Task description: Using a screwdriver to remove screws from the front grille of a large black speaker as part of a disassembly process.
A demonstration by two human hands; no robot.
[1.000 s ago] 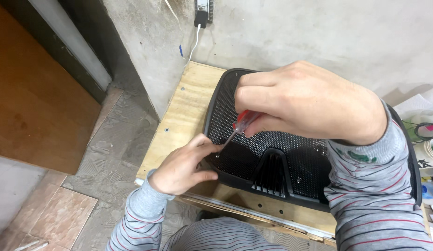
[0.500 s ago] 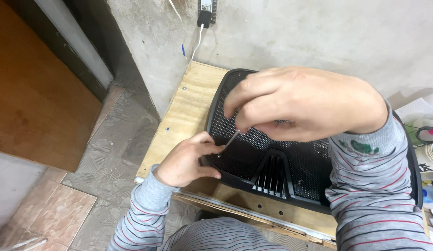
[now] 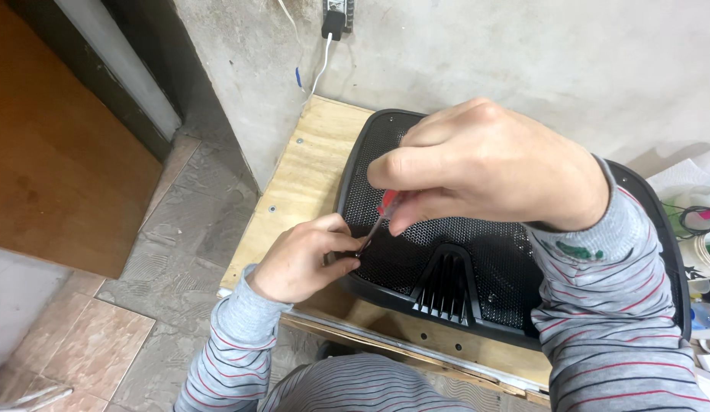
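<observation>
A black plastic panel with a perforated mesh face (image 3: 446,252) lies flat on a plywood table (image 3: 309,175). My right hand (image 3: 484,164) grips a small screwdriver with a red handle (image 3: 387,203), its thin shaft angled down-left to the panel's near left corner. My left hand (image 3: 301,259) pinches that corner of the panel right at the screwdriver's tip. Both sleeves are grey with stripes. The tip itself is hidden by my left fingers.
A rough concrete wall stands behind the table, with a wall plug and white cable (image 3: 324,53) hanging down. A wooden door (image 3: 57,175) is at the left above a tiled floor. Cups and cluttered items (image 3: 698,229) sit at the table's right edge.
My right hand has shifted slightly and rotated around the screwdriver handle. My left hand stays pinched on the panel's corner. The panel has not moved.
</observation>
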